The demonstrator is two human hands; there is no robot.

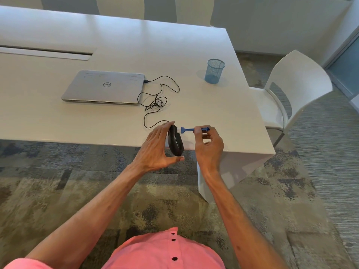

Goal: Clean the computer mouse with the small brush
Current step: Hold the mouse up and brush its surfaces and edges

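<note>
My left hand (155, 150) grips a black computer mouse (175, 141), held on its side above the table's near edge, thumb under its lower end and fingers over its top. My right hand (208, 143) pinches the handle of a small blue brush (189, 129). The brush lies level, and its white bristles touch the upper end of the mouse. The mouse's black cable (155, 101) runs in loops across the table to a closed silver laptop (104, 87).
A blue mesh pen cup (214, 71) stands at the table's right. The white table (223, 113) ends just under my hands. A white chair (291, 90) sits at the right corner, more chairs along the far side. Patterned carpet lies below.
</note>
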